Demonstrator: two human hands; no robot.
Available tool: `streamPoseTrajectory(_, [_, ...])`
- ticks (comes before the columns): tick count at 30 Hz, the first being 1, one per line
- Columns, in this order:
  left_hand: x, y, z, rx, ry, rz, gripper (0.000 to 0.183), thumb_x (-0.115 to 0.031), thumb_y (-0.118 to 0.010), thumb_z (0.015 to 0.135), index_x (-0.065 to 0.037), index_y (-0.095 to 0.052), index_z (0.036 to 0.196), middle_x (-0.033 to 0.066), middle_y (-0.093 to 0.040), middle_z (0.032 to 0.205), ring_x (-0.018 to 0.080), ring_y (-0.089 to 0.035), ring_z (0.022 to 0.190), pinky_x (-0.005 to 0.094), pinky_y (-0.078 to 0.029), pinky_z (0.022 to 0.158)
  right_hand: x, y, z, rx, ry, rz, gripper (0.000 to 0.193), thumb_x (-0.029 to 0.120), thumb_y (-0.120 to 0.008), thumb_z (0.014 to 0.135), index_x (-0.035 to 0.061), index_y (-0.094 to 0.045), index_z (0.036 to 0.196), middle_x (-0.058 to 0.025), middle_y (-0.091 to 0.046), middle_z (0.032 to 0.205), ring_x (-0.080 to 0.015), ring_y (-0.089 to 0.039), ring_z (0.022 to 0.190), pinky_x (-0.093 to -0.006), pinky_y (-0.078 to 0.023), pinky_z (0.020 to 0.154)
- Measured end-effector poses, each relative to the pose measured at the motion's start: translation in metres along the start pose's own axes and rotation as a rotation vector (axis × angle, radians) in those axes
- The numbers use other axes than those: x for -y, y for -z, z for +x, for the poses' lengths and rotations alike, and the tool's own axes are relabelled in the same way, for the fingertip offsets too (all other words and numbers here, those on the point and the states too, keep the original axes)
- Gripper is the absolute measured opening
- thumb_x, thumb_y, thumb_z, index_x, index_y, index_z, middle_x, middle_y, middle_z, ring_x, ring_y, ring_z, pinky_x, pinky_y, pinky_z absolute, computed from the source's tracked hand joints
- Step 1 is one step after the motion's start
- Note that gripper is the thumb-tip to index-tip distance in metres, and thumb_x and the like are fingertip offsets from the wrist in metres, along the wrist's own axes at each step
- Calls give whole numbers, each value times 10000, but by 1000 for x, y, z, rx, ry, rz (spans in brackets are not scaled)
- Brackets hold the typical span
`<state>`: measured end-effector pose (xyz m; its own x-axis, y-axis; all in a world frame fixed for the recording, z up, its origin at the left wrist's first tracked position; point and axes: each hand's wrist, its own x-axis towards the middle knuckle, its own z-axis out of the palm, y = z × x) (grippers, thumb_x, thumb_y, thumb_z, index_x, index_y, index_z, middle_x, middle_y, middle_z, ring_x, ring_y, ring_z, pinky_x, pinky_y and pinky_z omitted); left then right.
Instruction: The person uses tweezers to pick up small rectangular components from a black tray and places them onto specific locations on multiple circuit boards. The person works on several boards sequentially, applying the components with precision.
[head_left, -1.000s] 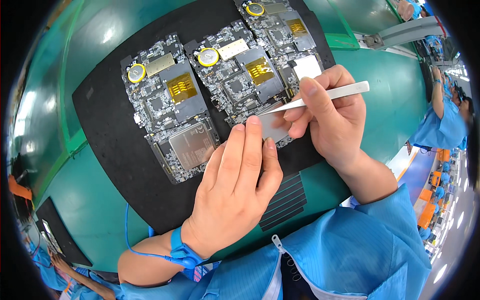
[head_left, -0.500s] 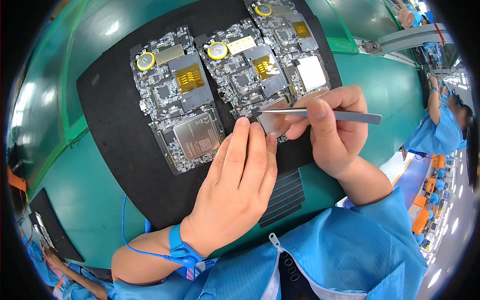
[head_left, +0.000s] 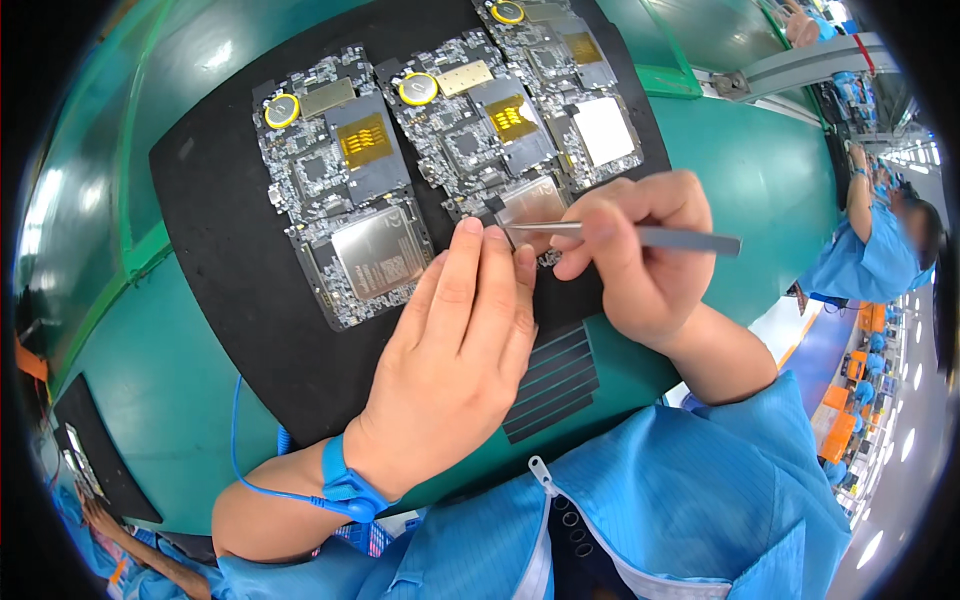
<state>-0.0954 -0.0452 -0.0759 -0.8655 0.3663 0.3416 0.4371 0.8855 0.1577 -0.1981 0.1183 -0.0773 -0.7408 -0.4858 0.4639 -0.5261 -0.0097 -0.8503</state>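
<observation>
Yellow-ringed coin cell (head_left: 418,89) on middle board (head_left: 466,147)

Bright, even light, with strong fisheye bending toward the rim.
The middle is sharp enough to show the small parts on the circuit boards (head_left: 320,170); the left hand (head_left: 440,320) and right hand (head_left: 650,255) are evenly lit with soft shading. Glare pools on the glossy green surface (head_left: 222,50) between ten and eleven o'clock, the white plate (head_left: 605,131) toward one o'clock nearly blows out, and stretched white streaks (head_left: 903,450) shine at four. The black mat (head_left: 225,250) bows outward, the background at three o'clock is soft, and black swallows the corners.
</observation>
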Motion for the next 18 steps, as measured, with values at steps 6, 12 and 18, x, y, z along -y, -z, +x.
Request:
streamPoseTrajectory(6, [-18,9,-13,61,-346,-308,211,-66,-645,715,49,-650,893,137,-614,937,259,-597,887,322,-492,732,30,25,-40,-121,-357,385,155,117,-522,943,11,-410,923,-131,-619,740,-102,-583,507,-201,-466,456])
streamPoseTrajectory(12, [-19,4,-15,236,-485,-303,220,-102,-638,753,36,-659,923,135,-612,983,243,-589,929,317,-486,779,44,44,-120,-71,-573,294,158,102,-550,925,10,-424,907,-120,-619,744,-85,-584,514,-196,-461,455])
streamPoseTrajectory(18, [-18,9,-15,277,-498,-261,268,-115,-613,752,-8,-659,994,128,-605,1002,243,-583,943,329,-482,804,48,37,-133,-57,-500,140,136,59,-569,904,4,-446,897,-105,-618,721,-80,-589,516,-188,-461,458])
